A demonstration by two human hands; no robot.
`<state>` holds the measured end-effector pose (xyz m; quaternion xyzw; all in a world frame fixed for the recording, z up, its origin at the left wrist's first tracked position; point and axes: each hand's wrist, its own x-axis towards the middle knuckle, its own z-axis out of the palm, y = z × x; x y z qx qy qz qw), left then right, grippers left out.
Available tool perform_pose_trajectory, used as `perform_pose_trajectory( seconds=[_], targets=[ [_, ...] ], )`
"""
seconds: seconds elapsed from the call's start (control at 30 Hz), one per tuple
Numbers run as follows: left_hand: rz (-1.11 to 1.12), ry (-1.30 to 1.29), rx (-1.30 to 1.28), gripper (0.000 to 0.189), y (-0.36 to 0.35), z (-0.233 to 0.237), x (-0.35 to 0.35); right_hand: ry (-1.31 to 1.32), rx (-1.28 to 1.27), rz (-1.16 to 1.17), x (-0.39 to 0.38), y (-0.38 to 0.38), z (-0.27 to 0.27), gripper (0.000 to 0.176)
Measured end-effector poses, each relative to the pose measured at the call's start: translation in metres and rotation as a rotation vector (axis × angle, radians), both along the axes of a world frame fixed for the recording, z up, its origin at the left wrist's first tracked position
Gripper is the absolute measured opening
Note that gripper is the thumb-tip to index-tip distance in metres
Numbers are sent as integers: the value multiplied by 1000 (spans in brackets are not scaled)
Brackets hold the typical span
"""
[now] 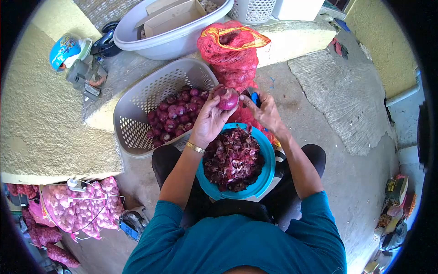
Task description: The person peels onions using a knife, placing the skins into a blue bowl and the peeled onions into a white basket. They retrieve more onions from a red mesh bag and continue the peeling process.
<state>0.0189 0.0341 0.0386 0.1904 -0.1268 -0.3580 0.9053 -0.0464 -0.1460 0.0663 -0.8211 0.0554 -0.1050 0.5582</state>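
A red onion [226, 98] rests in the closed fingers of my left hand [209, 119], in the middle of the view. Just to its right, my right hand [267, 113] is closed around a knife [254, 97] with a blue handle; its blade is mostly hidden. Below both hands stands a turquoise basin [270, 166] heaped with onion skins [233, 160]. On the left, a grey perforated basket [132, 105] holds many red onions [171, 116]. Behind my hands stands a red mesh sack [232, 64] with its mouth open.
A large whitish tub [169, 48] with a cardboard box sits on the ledge at the back. Mesh bags of garlic [82, 205] lie at lower left, with a white cable over them. Bagged items [394, 210] line the right wall. A blue container [64, 50] stands upper left.
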Motion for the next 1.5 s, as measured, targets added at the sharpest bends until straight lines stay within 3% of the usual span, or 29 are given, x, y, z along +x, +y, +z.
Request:
perform_pose_trajectory(
  seconds=[0.07,0.17,0.23,0.3,0.37,0.47,0.53,0.73,0.83,0.97,1.5],
  targets=[
    [48,-32,66,44,-3,-1,-1,-57,121,11,3,-4,-7,31],
    [43,-10,81,44,-4,-1,-1,13,-2,0,1,-3,3,31],
    [23,14,52,47,-3,0,-1,-135,-163,-126,-3,5,12,32],
    [2,38,23,50,-2,1,0,-88,-30,-132,-2,4,11,29],
    [-123,92,-68,45,-1,2,1,-41,105,-138,0,1,7,26],
    [-180,249,-282,41,-1,-21,4,-132,-37,-10,-3,-3,6,30],
    [-157,283,-242,38,-1,-24,2,-109,-236,54,-8,-2,21,28],
    [-91,285,-152,35,1,-32,0,-275,-347,103,-7,-2,14,29],
    [-105,271,-98,35,4,-36,6,-185,-495,150,-13,2,21,35],
    [-148,306,-66,35,5,-33,6,-257,-553,134,-10,5,15,43],
    [-160,339,-33,37,7,-38,9,-235,-602,198,-7,5,5,40]
  ],
)
